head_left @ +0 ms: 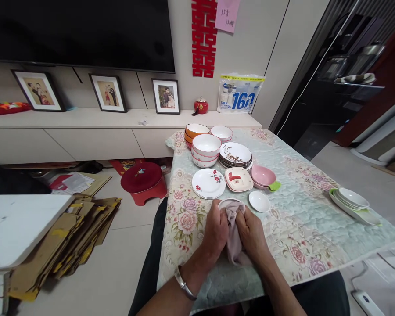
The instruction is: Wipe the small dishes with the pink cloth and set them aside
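Observation:
A small white dish (224, 202) is held over the near part of the table, mostly covered by a greyish-pink cloth (234, 243). My left hand (216, 226) grips the dish's left side, fingers closed. On the right, my right hand (251, 230) is closed on the cloth, pressing it into the dish. Just beyond lie a small white saucer (259, 202), white plates with red flowers (208, 183), a squarish cream dish (238, 179) and pink bowls (263, 175).
Stacked white bowls (206, 145), orange bowls (197, 130) and brown-patterned plates (235, 152) stand farther back. Green-edged dishes (352, 199) lie on the flowered tablecloth (303, 232) at right. A red stool (143, 182) and cardboard (52, 245) are left.

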Tool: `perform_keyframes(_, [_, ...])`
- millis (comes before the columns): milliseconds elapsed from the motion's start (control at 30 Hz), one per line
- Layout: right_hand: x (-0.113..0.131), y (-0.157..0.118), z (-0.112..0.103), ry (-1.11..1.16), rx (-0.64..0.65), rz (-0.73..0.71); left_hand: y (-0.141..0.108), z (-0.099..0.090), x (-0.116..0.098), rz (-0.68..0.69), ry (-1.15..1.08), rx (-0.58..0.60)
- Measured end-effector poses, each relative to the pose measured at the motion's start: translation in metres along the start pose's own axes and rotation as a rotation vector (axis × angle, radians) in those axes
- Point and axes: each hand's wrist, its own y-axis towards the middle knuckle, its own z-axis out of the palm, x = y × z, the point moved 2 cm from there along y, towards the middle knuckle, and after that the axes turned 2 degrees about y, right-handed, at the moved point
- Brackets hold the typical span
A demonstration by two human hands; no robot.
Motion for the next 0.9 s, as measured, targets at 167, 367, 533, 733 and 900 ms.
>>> perform_keyframes(167, [-0.006, 0.001, -0.007, -0.37, 0.003, -0.107, 0.001, -0.004, -0.004, 0.029, 0.164, 0.071])
perform_keyframes(367, [-0.01, 0.003, -0.011, -0.476, -0.027, -0.187, 0.0, 0.0, -0.003, 0.123, 0.28, 0.051])
perform_keyframes(533, [-0.004, 0.002, -0.001, -0.176, -0.029, -0.044, 0.001, 0.0, 0.0, 0.028, 0.179, 0.001])
perform_keyframes(733, [0.006, -0.002, -0.002, -0.1, 0.164, -0.041, 0.006, -0.009, 0.004, -0.069, 0.068, -0.179])
perform_keyframes(900, [0.005, -0.005, -0.001, -0.211, 0.097, -0.055, 0.009, -0.01, 0.012, -0.178, -0.241, -0.251])
